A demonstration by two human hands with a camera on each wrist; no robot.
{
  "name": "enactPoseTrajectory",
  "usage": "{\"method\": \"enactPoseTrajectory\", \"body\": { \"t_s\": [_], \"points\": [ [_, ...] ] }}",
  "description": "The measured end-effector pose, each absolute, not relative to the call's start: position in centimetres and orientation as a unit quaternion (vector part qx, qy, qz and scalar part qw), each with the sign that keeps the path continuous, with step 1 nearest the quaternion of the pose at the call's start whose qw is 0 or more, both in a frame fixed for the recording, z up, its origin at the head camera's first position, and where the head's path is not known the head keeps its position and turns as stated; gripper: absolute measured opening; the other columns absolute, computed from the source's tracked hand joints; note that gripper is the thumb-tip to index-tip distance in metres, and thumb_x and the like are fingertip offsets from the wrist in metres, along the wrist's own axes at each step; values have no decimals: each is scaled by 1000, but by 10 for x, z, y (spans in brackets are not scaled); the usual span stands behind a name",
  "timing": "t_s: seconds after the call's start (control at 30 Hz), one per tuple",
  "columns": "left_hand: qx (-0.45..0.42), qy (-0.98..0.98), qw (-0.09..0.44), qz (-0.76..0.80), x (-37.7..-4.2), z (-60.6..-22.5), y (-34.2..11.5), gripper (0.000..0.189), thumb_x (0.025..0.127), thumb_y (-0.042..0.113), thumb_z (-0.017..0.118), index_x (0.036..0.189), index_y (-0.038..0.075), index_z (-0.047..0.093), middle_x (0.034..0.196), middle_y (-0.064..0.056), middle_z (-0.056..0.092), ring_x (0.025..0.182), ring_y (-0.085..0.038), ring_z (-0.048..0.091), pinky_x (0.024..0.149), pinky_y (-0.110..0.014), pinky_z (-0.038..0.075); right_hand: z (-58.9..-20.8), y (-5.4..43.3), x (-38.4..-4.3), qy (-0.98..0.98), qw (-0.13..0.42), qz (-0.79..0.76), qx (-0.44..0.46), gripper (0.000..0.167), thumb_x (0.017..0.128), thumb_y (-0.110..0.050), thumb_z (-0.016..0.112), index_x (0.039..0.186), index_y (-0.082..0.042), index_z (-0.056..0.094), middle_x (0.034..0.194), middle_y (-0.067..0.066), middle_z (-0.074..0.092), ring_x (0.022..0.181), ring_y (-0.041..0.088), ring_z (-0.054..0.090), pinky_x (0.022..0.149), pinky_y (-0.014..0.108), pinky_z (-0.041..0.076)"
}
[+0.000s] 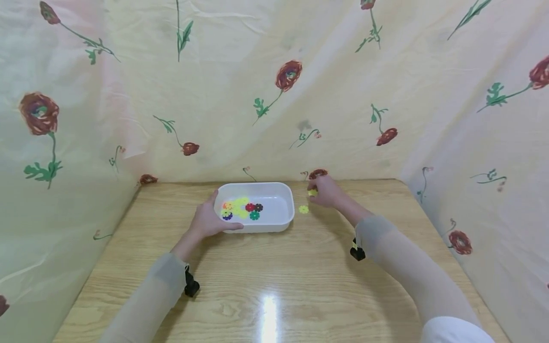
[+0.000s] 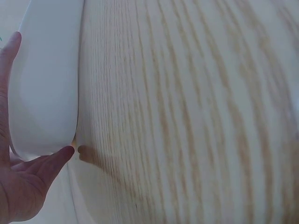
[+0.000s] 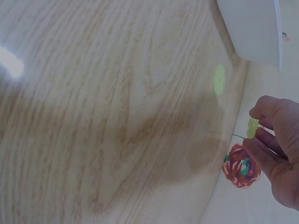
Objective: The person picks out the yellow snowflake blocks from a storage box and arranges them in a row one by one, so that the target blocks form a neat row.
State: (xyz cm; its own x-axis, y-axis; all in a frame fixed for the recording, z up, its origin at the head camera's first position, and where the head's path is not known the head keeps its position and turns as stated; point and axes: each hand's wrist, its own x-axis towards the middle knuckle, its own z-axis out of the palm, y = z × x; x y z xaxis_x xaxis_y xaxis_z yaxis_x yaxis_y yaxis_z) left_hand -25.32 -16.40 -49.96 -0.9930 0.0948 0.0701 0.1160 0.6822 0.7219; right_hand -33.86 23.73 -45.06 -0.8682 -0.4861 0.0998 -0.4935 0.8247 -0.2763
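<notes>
A white plastic tray (image 1: 276, 204) stands near the back of the table. My left hand (image 1: 208, 220) grips its left end, thumb along the front side and fingers round the far corner; the left wrist view shows that hand (image 2: 23, 189) against the tray wall (image 2: 44, 84). Inside lie several flower-shaped plastic discs: a yellow cluster (image 1: 241, 206), a red one (image 1: 250, 207), a green one (image 1: 255, 216). Right of the tray, my right hand (image 1: 329, 193) pinches a yellow flower disc (image 3: 252, 127) between thumb and fingers. Another yellow flower disc (image 3: 219, 80) lies flat on the table between hand and tray.
The wooden table (image 1: 274, 267) meets a flower-printed cloth (image 1: 231, 95) right behind the tray, and this cloth also hangs at both sides. A small black device (image 1: 358, 251) hangs at the right wrist, another black device (image 1: 191, 284) at the left.
</notes>
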Motion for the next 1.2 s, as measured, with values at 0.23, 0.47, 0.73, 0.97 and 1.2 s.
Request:
{"method": "enactPoseTrajectory", "body": {
  "t_s": [0.23,0.47,0.73,0.97,1.2],
  "points": [
    [-59,-914,14,-401,-252,-498,-164,143,61,62,99,170,9,21,148,-20,58,120,-34,59,113,-57,49,-456,236,-335,-958,-1,146,247,22,81,-5,80,102,2,77,97,16,79,90,28,71,87,47,60],
    [-62,-912,15,-405,-253,-499,-165,141,63,60,99,170,11,22,148,-19,59,119,-32,60,112,-56,50,-460,236,-329,-958,-17,158,239,20,82,-3,79,100,3,75,98,19,77,91,31,71,89,50,61],
    [-66,-910,16,-409,-251,-499,-165,141,61,63,99,170,13,24,143,-17,62,115,-31,60,107,-53,52,-468,236,-323,-961,-40,146,232,25,79,-7,80,103,1,79,96,14,78,91,27,69,88,46,60],
    [-71,-907,19,-414,-252,-499,-164,138,61,58,101,169,15,27,140,-15,64,113,-29,61,103,-50,53,-470,238,-318,-959,-32,148,239,21,76,-6,78,97,1,80,86,10,74,81,21,62,79,42,57],
    [-68,-908,16,-414,-252,-499,-166,143,59,63,100,170,15,25,141,-15,62,115,-30,61,105,-52,53,-474,240,-314,-961,-56,147,226,22,77,-3,77,99,-1,79,94,11,77,86,23,67,86,45,60]
  ]
}}
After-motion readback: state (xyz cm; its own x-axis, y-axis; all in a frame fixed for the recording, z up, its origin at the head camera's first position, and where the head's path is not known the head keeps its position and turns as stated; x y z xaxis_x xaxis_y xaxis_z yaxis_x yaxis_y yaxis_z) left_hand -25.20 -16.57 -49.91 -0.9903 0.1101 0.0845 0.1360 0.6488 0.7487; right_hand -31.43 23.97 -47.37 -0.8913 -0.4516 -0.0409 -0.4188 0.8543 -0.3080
